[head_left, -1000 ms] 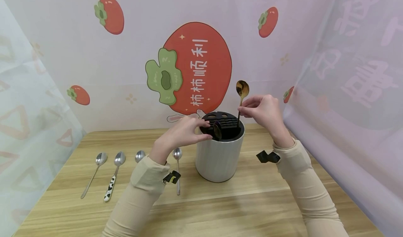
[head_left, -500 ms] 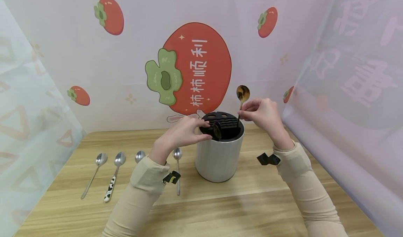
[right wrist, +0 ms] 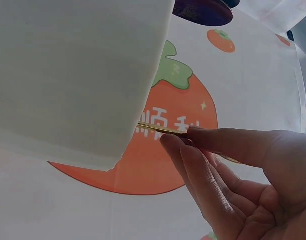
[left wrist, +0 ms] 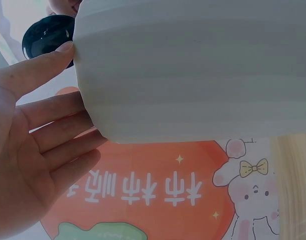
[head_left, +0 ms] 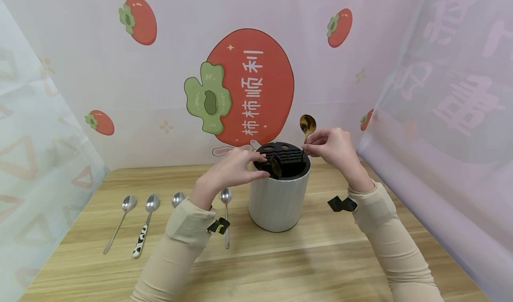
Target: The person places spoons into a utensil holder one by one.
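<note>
My right hand (head_left: 333, 147) pinches the handle of a gold spoon (head_left: 307, 124) between thumb and fingers. The spoon stands bowl up, its lower handle inside the open slot of a white ribbed utensil holder (head_left: 276, 206) with a black top. In the right wrist view, the thin gold handle (right wrist: 160, 128) runs from the fingertips to the holder's rim. My left hand (head_left: 234, 167) rests its extended fingertips and thumb at the holder's left rim. Close to that thumb, a dark shiny spoon (head_left: 276, 165) stands bowl up in the same holder. Its handle is hidden.
Left of the holder, several silver spoons lie on the wooden table (head_left: 320, 266): a plain one (head_left: 128, 202), one with a black-and-white handle (head_left: 140, 240), one partly behind the left arm (head_left: 178, 198), and another (head_left: 225, 197) beside that arm. A persimmon-print backdrop (head_left: 172, 70) stands behind.
My right hand has moved slightly down with the gold spoon, so the spoon sits lower in the holder. The left hand has stayed at the rim.
</note>
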`<state>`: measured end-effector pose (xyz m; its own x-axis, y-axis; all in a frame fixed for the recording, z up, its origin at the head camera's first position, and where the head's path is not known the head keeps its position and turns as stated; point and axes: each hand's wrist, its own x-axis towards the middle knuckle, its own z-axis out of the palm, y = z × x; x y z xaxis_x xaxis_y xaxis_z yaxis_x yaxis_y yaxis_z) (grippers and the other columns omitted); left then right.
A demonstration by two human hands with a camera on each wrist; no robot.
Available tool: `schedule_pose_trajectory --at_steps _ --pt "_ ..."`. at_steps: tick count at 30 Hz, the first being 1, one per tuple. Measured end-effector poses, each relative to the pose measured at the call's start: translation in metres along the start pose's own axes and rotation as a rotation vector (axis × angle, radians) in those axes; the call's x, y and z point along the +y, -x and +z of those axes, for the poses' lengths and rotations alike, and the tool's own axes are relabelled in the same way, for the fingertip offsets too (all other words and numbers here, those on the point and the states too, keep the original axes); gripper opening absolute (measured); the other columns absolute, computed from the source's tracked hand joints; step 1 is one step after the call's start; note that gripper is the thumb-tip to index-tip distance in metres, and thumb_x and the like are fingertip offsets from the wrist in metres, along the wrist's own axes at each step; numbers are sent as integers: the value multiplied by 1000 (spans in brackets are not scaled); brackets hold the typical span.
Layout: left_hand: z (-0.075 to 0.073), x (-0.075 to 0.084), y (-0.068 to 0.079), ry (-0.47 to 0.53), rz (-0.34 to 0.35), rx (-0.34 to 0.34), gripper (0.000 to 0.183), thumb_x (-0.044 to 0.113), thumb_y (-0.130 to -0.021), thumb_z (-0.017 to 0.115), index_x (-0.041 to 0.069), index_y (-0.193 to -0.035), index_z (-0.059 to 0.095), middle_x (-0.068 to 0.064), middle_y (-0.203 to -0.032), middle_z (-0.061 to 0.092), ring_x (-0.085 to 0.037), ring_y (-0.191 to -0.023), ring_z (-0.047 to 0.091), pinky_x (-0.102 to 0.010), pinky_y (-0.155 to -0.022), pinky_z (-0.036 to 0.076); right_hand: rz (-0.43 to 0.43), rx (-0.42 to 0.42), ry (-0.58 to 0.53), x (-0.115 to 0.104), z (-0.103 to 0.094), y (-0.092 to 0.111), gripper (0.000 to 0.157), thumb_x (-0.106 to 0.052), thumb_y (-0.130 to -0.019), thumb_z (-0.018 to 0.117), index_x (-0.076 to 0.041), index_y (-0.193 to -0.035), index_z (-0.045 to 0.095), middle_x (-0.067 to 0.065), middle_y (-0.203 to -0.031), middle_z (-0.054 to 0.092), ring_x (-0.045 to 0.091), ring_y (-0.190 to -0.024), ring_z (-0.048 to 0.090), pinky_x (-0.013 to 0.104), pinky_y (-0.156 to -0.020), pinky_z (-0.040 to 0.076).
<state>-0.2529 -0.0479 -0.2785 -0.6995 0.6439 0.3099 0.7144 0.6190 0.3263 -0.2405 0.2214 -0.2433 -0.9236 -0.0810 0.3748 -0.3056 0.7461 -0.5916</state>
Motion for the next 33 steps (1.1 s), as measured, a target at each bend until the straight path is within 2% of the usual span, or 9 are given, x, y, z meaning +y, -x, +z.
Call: schedule_pose_trajectory --at_steps 6,14,20,27,33 --pt "0 1 0 -1 -3 -1 42 40 -84 70 15 -118 68 2 -116 67 -15 -109 57 -32 -88 50 -25 -14 14 2 -6 4 11 -20 -83 72 -11 -89 74 5 -79 74 12 -67 71 22 -58 52" --pt "0 1 0 13 -8 5 40 40 -84 70 16 -115 70 2 -113 68 -14 -106 58 -31 -86 51 15 30 -57 13 -19 6 17 -19 -85 70 -4 -94 73 12 -83 74 -2 -62 66 15 -60 52" --pt "0 0 1 8 -9 7 40 41 -84 70 16 -116 69 2 -115 67 -15 -109 57 -31 -87 51 14 34 -14 27 -25 8 16 -17 -87 68 -3 -94 71 15 -86 73 -4 -63 65 13 -61 51" --pt "0 0 1 5 -9 8 40 40 -84 70 16 -116 69 2 -115 67 -16 -112 56 -33 -90 49 35 7 72 43 -25 9 19 -21 -88 67 -4 -96 71 15 -86 73 5 -66 67 19 -61 54" --pt "0 0 1 4 -7 8 39 40 -84 70 17 -115 70 2 -114 67 -15 -108 56 -32 -87 50 55 -12 133 60 -23 8 21 -23 -88 67 -3 -95 71 15 -83 72 15 -68 68 26 -62 55"
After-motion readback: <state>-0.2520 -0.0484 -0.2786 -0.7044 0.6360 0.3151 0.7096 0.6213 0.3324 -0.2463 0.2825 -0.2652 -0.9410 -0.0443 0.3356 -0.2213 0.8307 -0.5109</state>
